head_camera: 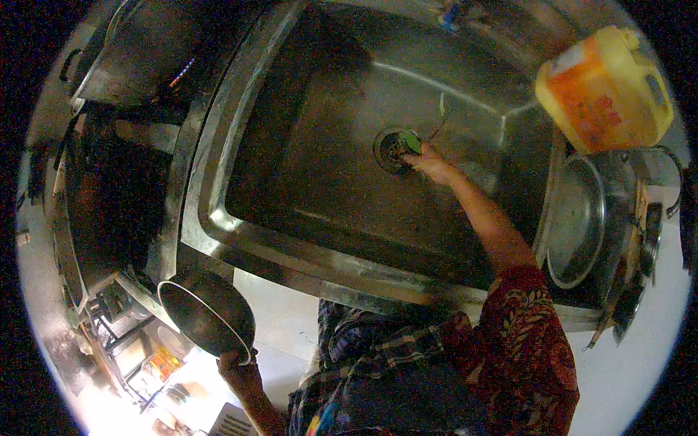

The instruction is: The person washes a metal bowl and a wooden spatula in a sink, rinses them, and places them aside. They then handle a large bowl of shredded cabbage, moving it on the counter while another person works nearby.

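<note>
My right hand (431, 162) reaches down to the round drain (384, 155) in the floor of a large metal sink (338, 201). Green leafy scraps (409, 141) lie at its fingertips, partly over the drain. Whether the fingers grip them is hard to see in the dim, grainy light. Outside the sink's near left corner, my left hand (235, 361) grips the rim of a round metal bowl (207, 319). The bowl is tilted on its side, and much of its inside lies in shadow.
A yellow plastic jug (605, 98) with an orange label stands at the far right corner. Below it a metal basin (575, 229) leans beside the sink. Large dark metal vessels (136, 60) stand at left. A rack (136, 349) holds things at lower left.
</note>
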A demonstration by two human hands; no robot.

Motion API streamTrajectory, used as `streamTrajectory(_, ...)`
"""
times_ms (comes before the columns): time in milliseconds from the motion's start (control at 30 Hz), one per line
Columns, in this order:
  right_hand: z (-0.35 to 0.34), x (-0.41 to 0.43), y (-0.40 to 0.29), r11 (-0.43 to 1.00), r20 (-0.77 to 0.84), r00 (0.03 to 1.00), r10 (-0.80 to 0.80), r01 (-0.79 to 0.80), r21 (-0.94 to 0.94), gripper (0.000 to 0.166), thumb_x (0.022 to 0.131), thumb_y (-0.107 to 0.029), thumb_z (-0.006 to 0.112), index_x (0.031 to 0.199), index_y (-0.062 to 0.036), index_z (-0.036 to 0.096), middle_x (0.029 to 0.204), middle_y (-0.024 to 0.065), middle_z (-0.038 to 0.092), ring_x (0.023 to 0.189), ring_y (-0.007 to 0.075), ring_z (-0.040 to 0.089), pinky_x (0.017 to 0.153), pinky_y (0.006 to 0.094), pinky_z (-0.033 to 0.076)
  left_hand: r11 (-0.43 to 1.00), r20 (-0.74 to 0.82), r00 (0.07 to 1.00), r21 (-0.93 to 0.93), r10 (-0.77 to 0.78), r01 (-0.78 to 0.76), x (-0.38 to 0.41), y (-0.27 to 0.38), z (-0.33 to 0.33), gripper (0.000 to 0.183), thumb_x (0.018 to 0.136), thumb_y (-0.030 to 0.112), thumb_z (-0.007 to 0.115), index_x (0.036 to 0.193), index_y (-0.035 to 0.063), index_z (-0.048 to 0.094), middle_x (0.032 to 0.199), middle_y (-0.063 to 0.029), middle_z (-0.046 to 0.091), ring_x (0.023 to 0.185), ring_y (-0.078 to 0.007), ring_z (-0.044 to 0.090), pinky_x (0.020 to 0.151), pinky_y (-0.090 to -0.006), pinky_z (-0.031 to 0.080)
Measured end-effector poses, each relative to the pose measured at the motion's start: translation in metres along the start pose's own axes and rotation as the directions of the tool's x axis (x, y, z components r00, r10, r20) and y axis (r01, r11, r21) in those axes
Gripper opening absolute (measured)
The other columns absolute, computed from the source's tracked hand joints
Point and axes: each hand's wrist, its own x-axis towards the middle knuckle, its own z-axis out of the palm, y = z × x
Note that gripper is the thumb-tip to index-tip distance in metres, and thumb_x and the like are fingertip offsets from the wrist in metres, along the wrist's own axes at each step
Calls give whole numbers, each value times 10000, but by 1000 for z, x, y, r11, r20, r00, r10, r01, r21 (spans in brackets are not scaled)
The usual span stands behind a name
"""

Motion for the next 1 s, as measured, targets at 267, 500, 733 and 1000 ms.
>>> streamTrajectory(267,32,-7,-58,976,142,990,-25,55,-211,351,787,-253,574,1093,-100,499,1012,44,541,936,180,485,856,306,367,814,42,958,-518,-284,264,11,-30,-8,186,637,90,535,809,33,492,883,-101,499,698,-226,543,557,-349,470)
streamTrajectory(500,21,-57,-115,984,204,969,-142,161,-77,222,788,-223,581,978,-114,543,839,-41,541,747,84,471,635,247,401,827,99,984,-533,-148,178,36,-43,-14,415,620,97,525,1018,19,438,1043,-121,477,841,-261,533,692,-391,480)
streamTrajectory(733,8,-106,-139,980,37,991,-127,120,156,275,785,-219,598,1029,-120,516,913,-27,550,819,87,501,701,232,415,631,285,958,-746,17,210,106,33,17,652,603,-17,472,1231,18,302,1187,-154,417,1063,-301,445,901,-430,396)
streamTrajectory(1000,-8,-148,-145,855,-190,944,-271,327,402,136,833,-143,498,933,-52,520,859,-2,525,838,102,487,718,236,393,669,493,822,-716,284,198,125,124,39,615,674,82,530,1248,57,310,1206,-147,402,1052,-319,447,902,-455,383)
